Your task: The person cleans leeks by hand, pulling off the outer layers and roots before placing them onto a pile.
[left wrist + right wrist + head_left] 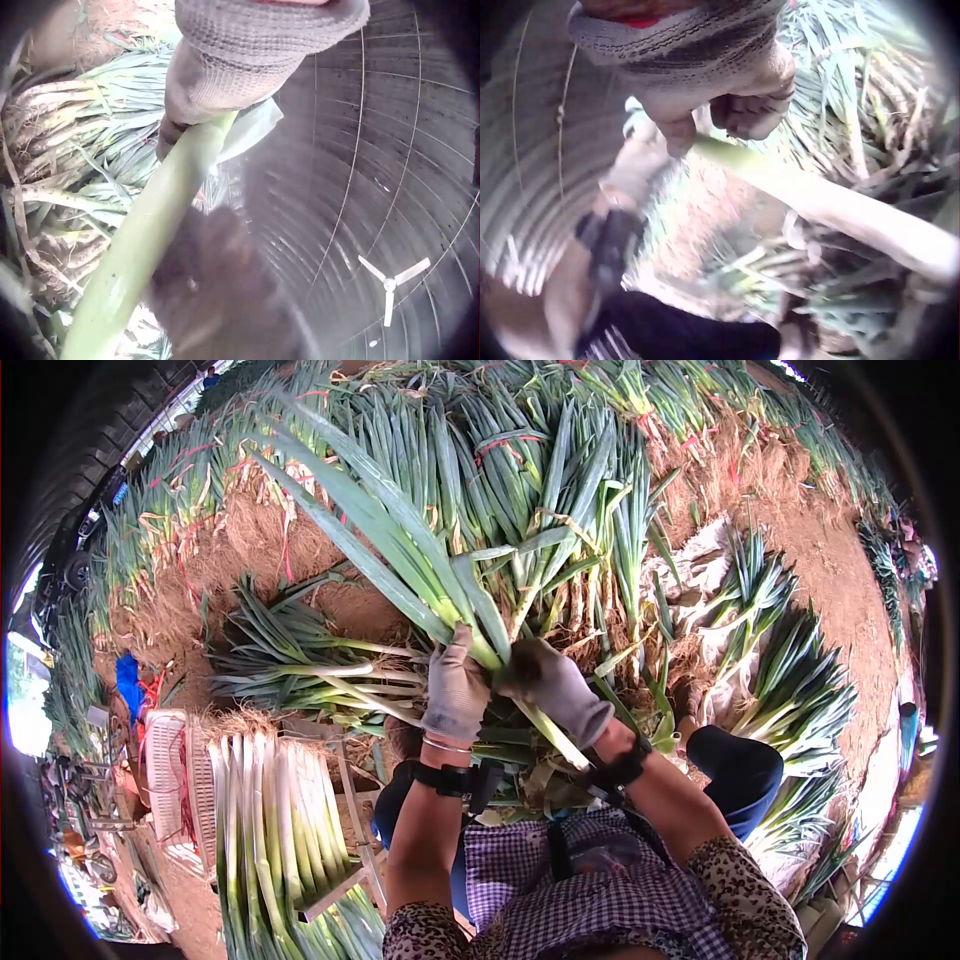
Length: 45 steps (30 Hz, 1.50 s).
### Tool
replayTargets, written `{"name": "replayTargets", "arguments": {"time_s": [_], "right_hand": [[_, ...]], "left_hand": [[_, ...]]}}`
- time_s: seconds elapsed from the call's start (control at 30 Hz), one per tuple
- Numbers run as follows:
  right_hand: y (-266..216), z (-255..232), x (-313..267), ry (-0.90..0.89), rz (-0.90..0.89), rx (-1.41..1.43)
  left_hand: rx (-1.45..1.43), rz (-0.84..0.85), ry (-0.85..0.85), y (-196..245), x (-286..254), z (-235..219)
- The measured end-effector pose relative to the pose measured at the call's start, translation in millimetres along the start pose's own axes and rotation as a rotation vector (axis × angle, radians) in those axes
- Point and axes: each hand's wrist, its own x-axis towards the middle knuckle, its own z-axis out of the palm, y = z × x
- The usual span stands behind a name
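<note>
Both hands wear pale knit gloves with dirty fingers. My left hand (455, 690) grips a leek (400, 545) where its stalk meets the green leaves, which fan up and to the left in the head view. Close beside it, my right hand (560, 688) curls its fingers at the same stalk. The white shank slants down to the right beneath it. In the left wrist view the pale green stalk (135, 251) runs below the left glove (232, 79), and the right glove is a blur. Thumb and bent fingers of the right glove (705, 90) meet the stalk (817, 199) in the right wrist view.
Cleaned leeks (275, 810) lie stacked on a low metal-framed stand at left, beside a pale plastic crate (178, 770). Loose leeks (320, 670) lie left of the hands. Tied bundles (480, 470) stand ahead, and more leeks (800, 700) lie along the right.
</note>
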Motion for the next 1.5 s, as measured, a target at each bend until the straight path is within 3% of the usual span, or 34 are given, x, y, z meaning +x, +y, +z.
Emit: {"name": "replayTargets", "arguments": {"time_s": [0.03,0.13,0.23,0.27,0.3,0.37,0.4,0.43,0.47,0.5,0.53,0.57,0.6,0.67,0.7,0.77,0.8,0.9,1.0,1.1,1.23,1.3,1.37,1.43,1.5], "right_hand": [[10.9,6.7,12.8,-0.038,-0.061,-0.007],[10.4,15.5,19.9,-0.057,0.028,-0.065],[18.1,33.5,13.8,0.067,-0.060,0.148],[19.2,42.8,11.4,0.180,-0.107,0.148],[21.9,45.2,3.5,0.158,-0.088,0.102],[23.9,43.0,-18.1,0.118,-0.049,0.012],[10.4,28.1,-38.3,0.089,-0.077,0.081],[-4.7,9.2,-59.6,-0.009,0.154,0.146],[29.7,-7.4,-77.0,-0.108,0.052,0.319],[60.4,-34.6,-84.6,-0.331,0.324,-0.029],[68.7,-54.0,-103.9,-0.414,0.467,0.076],[156.0,-73.6,-118.5,-0.494,0.370,-0.443],[146.1,-80.5,-124.4,-0.380,0.306,-0.668],[86.1,-89.1,-119.7,-0.189,0.256,-0.683],[49.8,-71.6,-101.0,-0.115,0.281,-0.470],[45.1,-27.3,-65.3,-0.025,0.043,0.250],[-3.0,-14.2,-51.6,0.024,-0.091,-0.317],[-17.7,18.5,-12.9,0.149,-0.122,-0.293],[-15.8,35.7,-19.4,0.356,-0.421,-0.671],[-1.3,38.6,-30.5,0.143,-0.761,-0.792],[-19.5,36.6,-16.9,0.387,-0.422,-0.480],[-9.6,39.9,-22.1,0.231,-0.580,-0.651],[-2.5,40.2,-20.4,0.253,-0.396,-0.520],[-28.2,29.1,-16.7,0.193,-0.315,-0.480],[-12.0,31.7,-18.9,0.130,-0.393,-0.315]], "left_hand": [[-0.019,0.003,0.007,3.9,-3.2,5.9],[-0.011,0.069,0.061,5.9,-4.7,6.8],[0.066,0.137,0.170,-2.1,-1.5,-6.6],[0.123,0.168,0.267,-3.7,2.5,-9.6],[0.029,0.180,0.179,-3.8,0.3,-7.1],[0.073,0.251,0.246,-2.4,15.9,-32.6],[0.090,0.161,0.282,19.2,-3.4,-5.1],[0.153,0.187,0.284,30.2,-5.4,-2.9],[0.116,0.163,0.254,36.2,-6.0,-9.6],[0.078,0.142,0.223,41.4,-6.2,-15.3],[0.052,0.121,0.207,48.3,-12.0,-11.4],[0.051,0.123,0.210,50.8,-15.5,-11.5],[0.048,0.125,0.212,52.0,-17.7,-11.8],[0.036,0.119,0.192,49.7,-18.3,-13.2],[0.034,0.113,0.142,44.4,-20.9,-13.0],[0.035,0.115,0.020,37.6,-19.2,-7.3],[0.013,0.197,-0.084,29.1,-14.2,-13.7],[0.040,0.094,-0.052,37.1,-34.1,9.9],[0.126,0.156,0.007,38.0,-31.1,5.0],[0.194,0.154,0.037,44.7,-33.7,13.5],[0.205,0.220,0.027,40.7,-31.7,11.3],[0.232,0.258,0.046,43.7,-31.3,14.8],[0.255,0.303,0.087,46.7,-31.2,12.2],[0.266,0.302,0.114,47.4,-31.0,7.9],[0.241,0.301,0.126,47.6,-28.7,6.6]]}}
